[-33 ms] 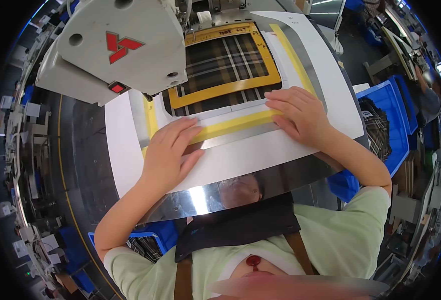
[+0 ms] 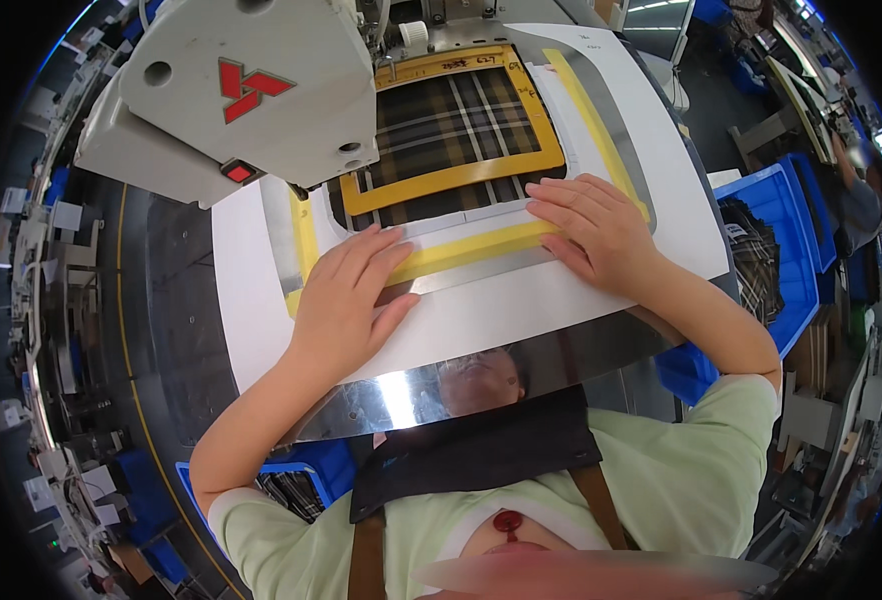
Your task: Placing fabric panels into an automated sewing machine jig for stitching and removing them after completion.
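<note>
- Head view: left hand point(image 2: 346, 295) lies flat, fingers spread, pressing the yellow-taped template point(image 2: 481, 245) near the white machine table's point(image 2: 251, 310) front edge.
- Right hand point(image 2: 596, 230) presses flat, fingers together, beside the framed plaid fabric point(image 2: 451, 120).

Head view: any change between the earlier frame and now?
Nothing visibly changed. Both hands, left and right, lie flat on the yellow-edged template over the plaid fabric, as before.
</note>
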`<action>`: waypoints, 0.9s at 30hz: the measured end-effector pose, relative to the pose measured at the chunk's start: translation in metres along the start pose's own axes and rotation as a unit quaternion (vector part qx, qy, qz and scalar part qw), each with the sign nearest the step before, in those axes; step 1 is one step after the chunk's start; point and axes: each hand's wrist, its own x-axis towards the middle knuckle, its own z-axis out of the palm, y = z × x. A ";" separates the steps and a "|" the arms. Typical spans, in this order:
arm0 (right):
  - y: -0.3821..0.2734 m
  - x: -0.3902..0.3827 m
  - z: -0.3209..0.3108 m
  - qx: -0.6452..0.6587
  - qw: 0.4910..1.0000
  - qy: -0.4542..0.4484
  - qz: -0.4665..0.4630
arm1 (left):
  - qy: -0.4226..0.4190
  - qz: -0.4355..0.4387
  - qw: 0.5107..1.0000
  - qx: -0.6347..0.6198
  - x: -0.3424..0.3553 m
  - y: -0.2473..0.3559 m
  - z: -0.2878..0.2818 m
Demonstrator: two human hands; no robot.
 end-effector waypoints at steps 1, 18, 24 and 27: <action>-0.001 0.000 0.002 0.003 1.000 0.001 -0.005 | 0.016 0.002 1.000 0.020 0.003 0.000 0.004; 0.000 -0.011 0.009 -0.051 0.997 -0.042 0.029 | 0.017 -0.033 0.998 0.052 -0.002 -0.002 0.012; -0.004 -0.005 0.002 -0.058 0.997 -0.038 0.029 | 0.029 -0.032 0.998 0.050 -0.001 -0.001 0.010; -0.005 -0.005 0.003 -0.059 0.997 -0.036 0.019 | 0.029 -0.026 0.998 0.052 -0.003 0.000 0.009</action>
